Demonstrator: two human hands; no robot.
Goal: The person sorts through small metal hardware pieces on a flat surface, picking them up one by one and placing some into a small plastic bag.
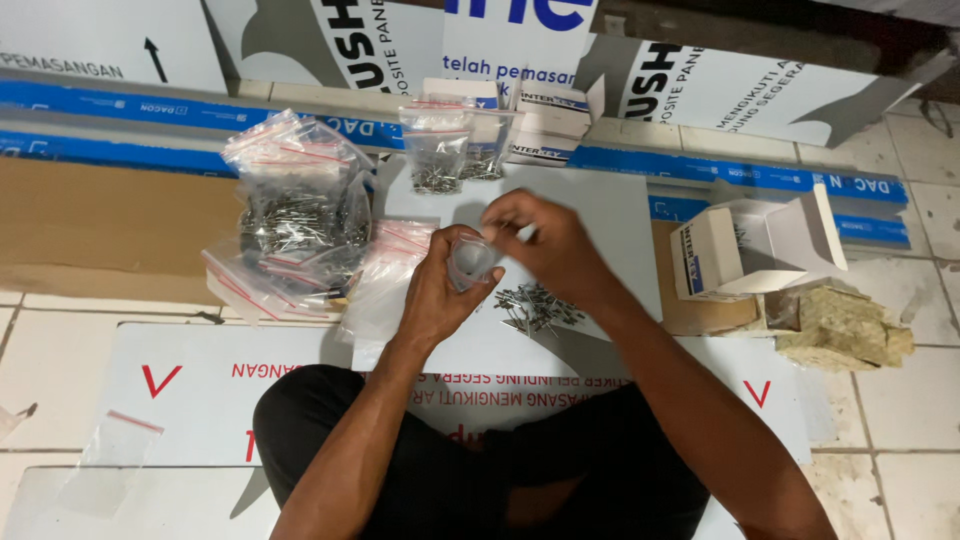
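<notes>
Seen from above, a person sat cross-legged on a tiled floor, both bare forearms reaching forward over a white panel point(600, 215). The left hand point(440, 290) was curled around a small clear plastic bag point(470, 262), holding it upright at chest height. The right hand point(545, 240) was closed at the fingertips, pinching the mouth of that same bag from above. Just below the hands, a loose scatter of small metal screws point(535, 307) lay on the panel. To the left sat a heap of filled clear bags point(295, 215) with red strips, and two more filled bags point(455, 150) stood beyond the hands. To the right, an open white cardboard box point(760, 245) rested near a crumpled brown lump point(845, 325). One empty bag point(110, 455) lay well apart at lower left.
</notes>
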